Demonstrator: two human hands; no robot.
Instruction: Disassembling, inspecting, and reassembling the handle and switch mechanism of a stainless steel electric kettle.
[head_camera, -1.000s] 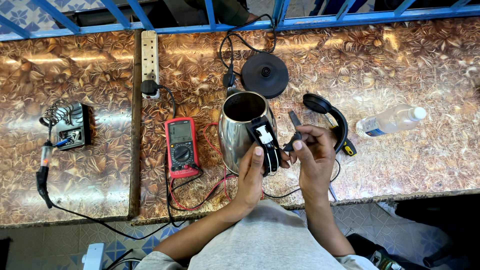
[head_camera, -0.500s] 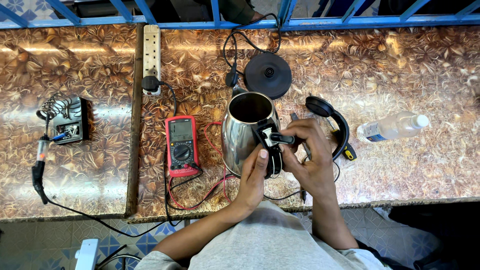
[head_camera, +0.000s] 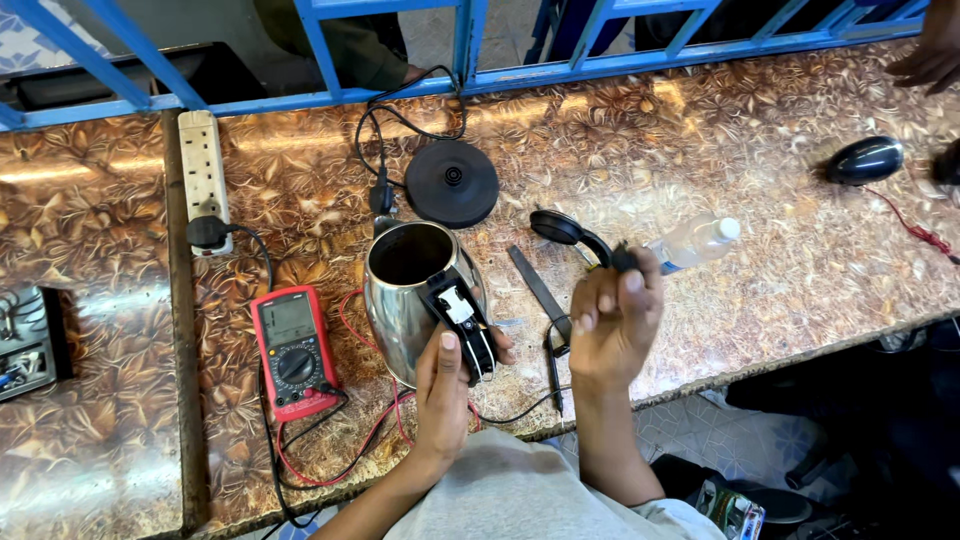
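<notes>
The steel kettle stands lidless near the front edge of the bench, just in from the seam between the two bench tops, w/ its opened handle facing the person. The handle's long axis runs from the kettle rim down toward the front edge, tilted a bit to the person's right. The left hand is the nearer one: it comes up from below, thumb lying along the handle, fingers wrapped round it and clenched on it. The right hand is raised just right of the kettle, apart from it, so the handle lies to its left and slightly lower. It's loosely curled, pinching a small dark part at the fingertips; can't make out what the part is.

A red multimeter lies left of the kettle, red leads trailing to the front edge. The round black kettle base sits behind it, toward the back edge. A dark flat strip and a clear bottle lie right.

Hidden: the handle's lower end under the left palm, and the kettle's foot.
</notes>
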